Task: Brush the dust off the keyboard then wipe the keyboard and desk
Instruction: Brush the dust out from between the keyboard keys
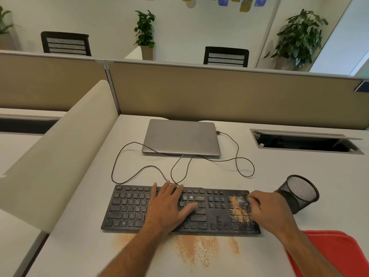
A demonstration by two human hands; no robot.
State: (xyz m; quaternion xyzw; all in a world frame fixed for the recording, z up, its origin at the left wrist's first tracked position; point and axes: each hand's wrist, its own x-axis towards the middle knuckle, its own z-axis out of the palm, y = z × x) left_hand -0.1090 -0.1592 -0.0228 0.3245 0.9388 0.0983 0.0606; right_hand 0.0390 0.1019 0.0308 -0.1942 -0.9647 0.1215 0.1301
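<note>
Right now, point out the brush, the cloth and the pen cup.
brush [243,202]: head view, on the blue tip showing past the right hand's fingers.
cloth [337,250]: head view, on the red fabric by the right forearm.
pen cup [299,196]: head view, on the mesh wall.

- A closed laptop [181,137] is lying at mid-frame.
- A mesh cup [299,192] is tipping at right.
- Plants [299,37] are standing along the top.

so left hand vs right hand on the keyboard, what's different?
The left hand lies flat and open on the keyboard's middle keys, holding nothing. The right hand is curled around a small blue-tipped brush at the dusty number pad end. Both are bare and over the same keyboard.
</note>
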